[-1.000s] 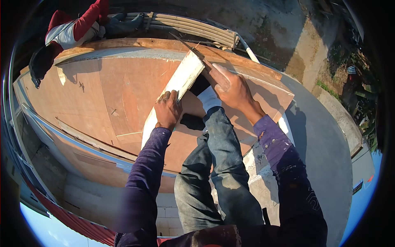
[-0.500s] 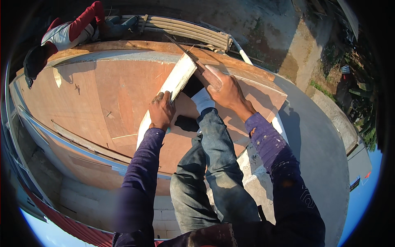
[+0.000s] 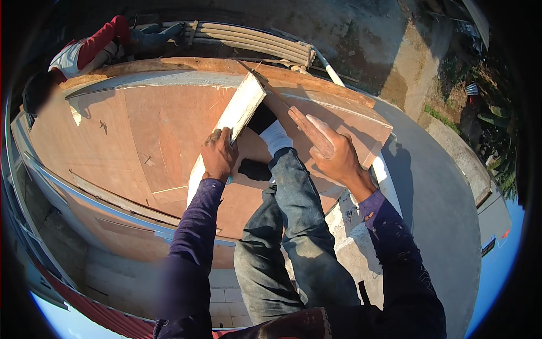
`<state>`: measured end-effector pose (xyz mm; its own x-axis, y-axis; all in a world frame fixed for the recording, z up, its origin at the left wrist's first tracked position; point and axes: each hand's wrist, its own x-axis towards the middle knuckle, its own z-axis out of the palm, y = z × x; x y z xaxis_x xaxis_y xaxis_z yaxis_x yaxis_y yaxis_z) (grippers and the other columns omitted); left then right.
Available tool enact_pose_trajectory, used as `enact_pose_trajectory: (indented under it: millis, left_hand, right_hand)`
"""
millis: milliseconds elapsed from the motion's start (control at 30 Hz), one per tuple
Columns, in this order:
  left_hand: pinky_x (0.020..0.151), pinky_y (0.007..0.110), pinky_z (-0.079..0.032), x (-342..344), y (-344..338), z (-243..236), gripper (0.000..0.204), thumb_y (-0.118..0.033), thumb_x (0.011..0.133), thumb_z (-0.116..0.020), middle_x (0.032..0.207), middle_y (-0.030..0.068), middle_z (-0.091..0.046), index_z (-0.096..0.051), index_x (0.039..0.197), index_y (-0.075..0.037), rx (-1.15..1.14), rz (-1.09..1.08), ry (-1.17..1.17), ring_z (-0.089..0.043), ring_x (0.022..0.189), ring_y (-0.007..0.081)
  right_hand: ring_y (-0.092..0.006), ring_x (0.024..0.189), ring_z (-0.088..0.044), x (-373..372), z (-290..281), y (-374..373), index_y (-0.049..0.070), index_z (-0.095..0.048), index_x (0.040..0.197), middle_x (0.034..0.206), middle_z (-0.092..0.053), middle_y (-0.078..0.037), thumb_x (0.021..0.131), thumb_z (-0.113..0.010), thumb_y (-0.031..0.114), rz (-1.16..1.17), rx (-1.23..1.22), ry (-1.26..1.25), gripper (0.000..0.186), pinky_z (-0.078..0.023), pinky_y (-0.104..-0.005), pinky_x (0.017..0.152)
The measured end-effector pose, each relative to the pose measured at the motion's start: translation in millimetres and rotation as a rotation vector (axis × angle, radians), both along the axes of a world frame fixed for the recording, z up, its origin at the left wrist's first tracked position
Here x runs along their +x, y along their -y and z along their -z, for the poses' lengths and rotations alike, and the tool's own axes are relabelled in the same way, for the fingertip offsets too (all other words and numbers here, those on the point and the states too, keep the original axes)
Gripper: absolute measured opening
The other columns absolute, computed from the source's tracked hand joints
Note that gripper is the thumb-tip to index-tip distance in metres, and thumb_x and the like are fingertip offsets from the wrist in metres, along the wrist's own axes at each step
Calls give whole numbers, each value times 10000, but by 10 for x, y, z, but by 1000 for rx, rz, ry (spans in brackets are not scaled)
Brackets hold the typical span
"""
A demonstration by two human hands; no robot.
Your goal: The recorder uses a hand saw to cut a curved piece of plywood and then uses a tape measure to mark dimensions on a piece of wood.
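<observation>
My left hand [image 3: 219, 153] grips a long pale wooden board [image 3: 243, 104] lying diagonally across reddish plywood [image 3: 152, 130]. My right hand [image 3: 333, 155] is closed on the wooden handle of a handsaw [image 3: 307, 125], whose thin blade runs up-left to the board's far end. Between my hands, my outstretched legs [image 3: 299, 214] reach over the plywood, with a white sock [image 3: 276, 137] showing and dark footwear partly hidden by the board.
At upper left another person [image 3: 84, 53] in red and white sleeves bends at the plywood's edge, beside bamboo poles [image 3: 237, 35] and a timber plank [image 3: 169, 66]. A curved grey concrete surface [image 3: 435, 198] lies to the right, plants [image 3: 497, 141] beyond.
My right hand has pulled the saw back toward the lower right. My left hand stays on the board. The whole view has shifted slightly.
</observation>
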<state>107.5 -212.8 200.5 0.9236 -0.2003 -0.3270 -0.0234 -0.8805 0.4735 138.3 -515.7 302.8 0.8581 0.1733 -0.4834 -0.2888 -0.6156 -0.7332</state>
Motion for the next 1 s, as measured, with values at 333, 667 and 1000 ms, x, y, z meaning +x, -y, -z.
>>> enact_pose_trajectory:
  millis: [333, 667, 1000]
  left_hand:
    - [641, 459, -518, 34, 153, 75, 154, -106, 793, -712, 773, 180, -615, -603, 872, -32, -40, -2, 47, -655, 733, 390]
    - [639, 450, -530, 71, 135, 34, 166, -108, 788, -717, 786, 178, -635, -619, 894, -28, -33, 12, 28, -663, 717, 383]
    - [725, 464, -545, 61, 80, -11, 178, -68, 772, -671, 846, 204, -660, -608, 935, -28, -11, -12, -48, -677, 810, 399]
  right_hand:
    - [-474, 900, -682, 393, 572, -186, 59, -539, 1422, 974, -702, -298, 776, -743, 133, -91, -132, 16, 681, -565, -482, 808]
    - [-480, 874, -689, 487, 582, -274, 29, -566, 1387, 994, -715, -279, 786, -741, 138, -92, -176, -2, 635, -571, -489, 787]
    - [-475, 853, -693, 214, 188, -95, 44, -571, 1380, 995, -715, -273, 812, -728, 170, -46, -69, 45, 603, -574, -486, 771]
